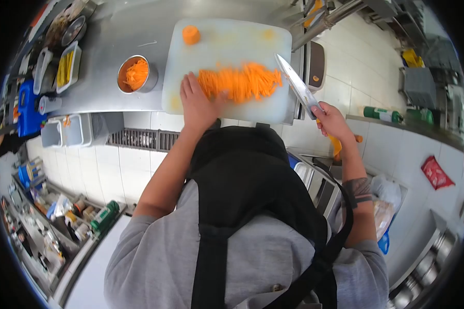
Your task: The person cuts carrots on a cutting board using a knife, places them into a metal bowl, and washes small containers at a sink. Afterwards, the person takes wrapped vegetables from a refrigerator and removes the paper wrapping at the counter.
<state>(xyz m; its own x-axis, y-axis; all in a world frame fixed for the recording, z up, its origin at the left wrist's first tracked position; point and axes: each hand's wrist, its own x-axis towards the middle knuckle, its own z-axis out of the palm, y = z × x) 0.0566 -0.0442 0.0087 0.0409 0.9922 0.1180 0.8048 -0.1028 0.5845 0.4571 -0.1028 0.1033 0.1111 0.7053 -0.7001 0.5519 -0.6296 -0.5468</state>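
Observation:
Across the white cutting board (232, 44) lies a long pile of carrot strips (242, 82). My left hand (200, 104) rests at the pile's left end, fingers stretched out over the board, with its thumb near the strips. In my right hand (331, 121), off the board's right edge, is a kitchen knife (298, 85). Its yellow handle shows in my closed fingers, and the blade points up and left toward the board. A short carrot chunk (191, 35) stands near the board's far left corner. Left of the board, a round metal container (134, 74) holds more carrot strips.
The steel counter (108, 31) runs left of the board. On it stand a white tray with yellow strips (68, 67), a metal bowl (74, 31) and a blue container (28, 109). Grey bins (80, 130) sit below the counter's edge. A metal pole (327, 26) slants beyond the board's right corner.

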